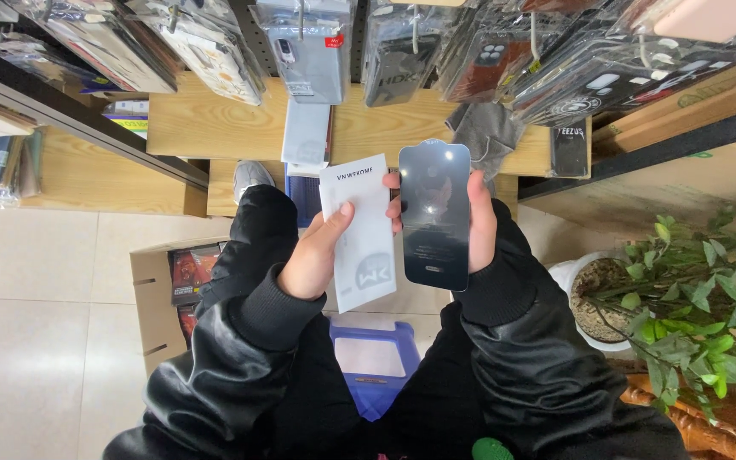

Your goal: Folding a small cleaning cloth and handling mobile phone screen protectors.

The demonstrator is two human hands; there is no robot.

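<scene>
1. My left hand (315,255) pinches a white paper sleeve (361,232), thumb pressed on its front, the other fingers hidden behind it.
2. My right hand (477,223) grips a dark glass screen protector (434,213) by its long edges, upright and facing me, fingertips curling round its left side.
3. The sleeve and the protector stand side by side between my hands, just beside each other; I cannot tell whether they touch.
4. Below my hands sits a blue plastic stool (375,365), between my black-sleeved arms.
5. Beyond my hands hang packaged phone cases (308,51) above a wooden shelf (206,123).
6. To the right of my right hand is a potted green plant (692,298); left of my left hand, an open cardboard box (159,298) on the tiled floor (36,324).
</scene>
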